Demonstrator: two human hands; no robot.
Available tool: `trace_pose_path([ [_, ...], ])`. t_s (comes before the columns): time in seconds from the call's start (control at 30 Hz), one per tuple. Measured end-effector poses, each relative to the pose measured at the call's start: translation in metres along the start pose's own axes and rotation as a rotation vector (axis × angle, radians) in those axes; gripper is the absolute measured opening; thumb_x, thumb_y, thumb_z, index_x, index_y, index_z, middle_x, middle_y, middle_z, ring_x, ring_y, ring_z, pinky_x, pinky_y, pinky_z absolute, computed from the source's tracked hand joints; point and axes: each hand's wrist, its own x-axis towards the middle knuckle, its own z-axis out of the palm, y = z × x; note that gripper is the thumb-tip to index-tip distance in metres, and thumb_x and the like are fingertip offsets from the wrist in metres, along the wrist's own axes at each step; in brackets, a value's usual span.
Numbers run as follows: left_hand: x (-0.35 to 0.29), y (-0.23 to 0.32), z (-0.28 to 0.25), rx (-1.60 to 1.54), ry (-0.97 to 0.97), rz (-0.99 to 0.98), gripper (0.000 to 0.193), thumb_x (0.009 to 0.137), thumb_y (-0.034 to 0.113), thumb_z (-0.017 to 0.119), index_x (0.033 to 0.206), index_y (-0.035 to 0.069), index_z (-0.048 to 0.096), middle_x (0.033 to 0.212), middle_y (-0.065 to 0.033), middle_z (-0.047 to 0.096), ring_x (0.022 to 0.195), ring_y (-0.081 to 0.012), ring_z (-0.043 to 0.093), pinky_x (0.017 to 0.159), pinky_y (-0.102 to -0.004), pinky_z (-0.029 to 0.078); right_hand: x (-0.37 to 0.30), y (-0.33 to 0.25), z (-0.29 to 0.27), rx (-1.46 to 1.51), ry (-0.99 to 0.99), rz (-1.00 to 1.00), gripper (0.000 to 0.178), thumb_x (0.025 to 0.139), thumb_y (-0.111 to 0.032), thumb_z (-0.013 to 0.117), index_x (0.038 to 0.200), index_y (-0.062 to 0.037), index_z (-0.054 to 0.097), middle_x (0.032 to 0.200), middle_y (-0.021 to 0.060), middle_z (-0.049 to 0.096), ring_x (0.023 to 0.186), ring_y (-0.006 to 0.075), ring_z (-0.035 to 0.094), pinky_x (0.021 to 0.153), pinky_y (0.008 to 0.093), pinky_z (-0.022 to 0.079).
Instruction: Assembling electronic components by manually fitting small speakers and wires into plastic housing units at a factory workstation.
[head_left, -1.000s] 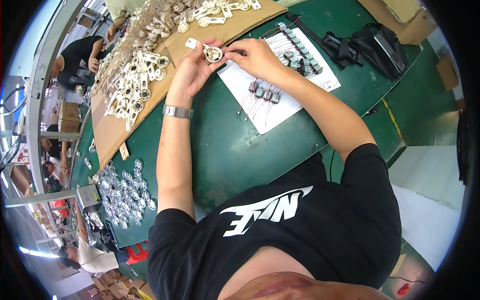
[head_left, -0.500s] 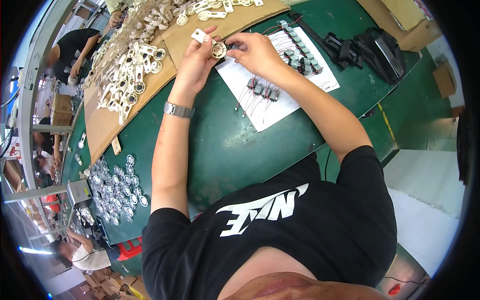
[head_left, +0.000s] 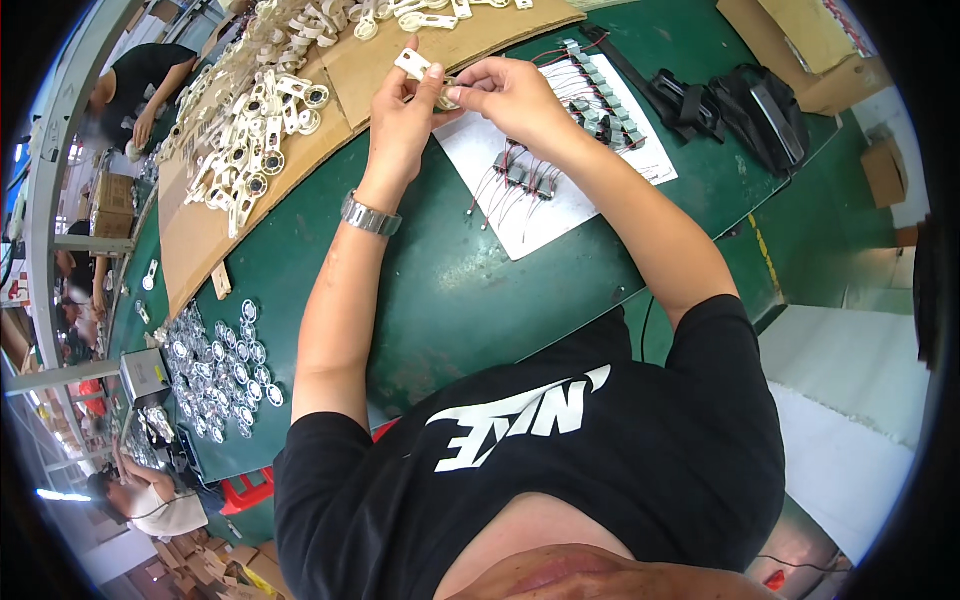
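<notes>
A cream plastic housing (head_left: 412, 65), with a flat holed tab and a round cup-shaped end, is gripped by my left hand (head_left: 400, 128) above the far part of the table. My right hand (head_left: 515, 98) meets it at the cup end, thumb and fingertips pinched together against the round rim. Whatever lies between those right fingertips is hidden. Beneath the right forearm, a white sheet (head_left: 522, 232) carries several small grey motor-like parts (head_left: 605, 95) with thin red and black wires.
Many similar cream housings (head_left: 250, 150) pile up on a cardboard sheet (head_left: 345, 85) at the far left. Clear round discs (head_left: 225, 365) cluster on the green table (head_left: 470, 290) at left. Black straps and a bag (head_left: 765, 115) lie far right, beside a cardboard box (head_left: 800, 50). People work beyond the left side.
My right fingers have closed in on the cup end, now covering much of it. My left hand has turned the housing slightly and shifted a little right.
</notes>
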Motion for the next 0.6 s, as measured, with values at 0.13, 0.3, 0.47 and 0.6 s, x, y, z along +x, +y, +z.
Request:
trace_pose_path([
  [0.13,-0.003,0.002,0.004,-0.02,-0.061,0.03,0.063,0.104,0.025,0.06,0.158,0.01,0.032,0.107,-0.0058,0.06,0.099,-0.0157,0.064,0.08,-0.0346,0.064,0.006,0.01,-0.005,-0.005,0.066,0.008,0.039,0.083,-0.021,0.083,0.109,0.0054,0.071,0.095,0.0134,0.074,0.085,0.0181,0.07,0.076,0.0304,0.055],
  [0.3,-0.004,0.001,0.003,0.068,-0.079,0.109,0.061,0.105,0.024,0.059,0.158,0.011,0.035,0.107,-0.005,0.06,0.097,-0.0146,0.064,0.079,-0.0338,0.064,0.001,-0.001,-0.003,0.137,-0.006,0.083,0.039,0.083,-0.018,0.082,0.112,0.0047,0.071,0.097,0.0142,0.074,0.085,0.0191,0.07,0.075,0.0321,0.056],
  [0.47,-0.003,0.001,0.004,0.086,-0.037,0.1,0.05,0.105,0.025,0.058,0.151,0.008,0.046,0.103,-0.0042,0.059,0.093,-0.013,0.063,0.077,-0.032,0.063,0.001,0.006,-0.001,0.01,0.004,0.031,0.034,0.083,-0.014,0.081,0.111,0.0032,0.071,0.096,0.0152,0.075,0.085,0.0213,0.073,0.074,0.0342,0.057],
  [0.6,-0.002,-0.004,0.003,0.003,-0.051,0.05,0.038,0.106,0.025,0.056,0.138,0.005,0.056,0.101,-0.0029,0.06,0.09,-0.0126,0.063,0.077,-0.0322,0.062,-0.003,-0.006,-0.002,-0.214,0.08,-0.076,0.027,0.081,-0.012,0.082,0.101,0.0026,0.073,0.093,0.0165,0.076,0.083,0.0228,0.074,0.074,0.0345,0.058],
])
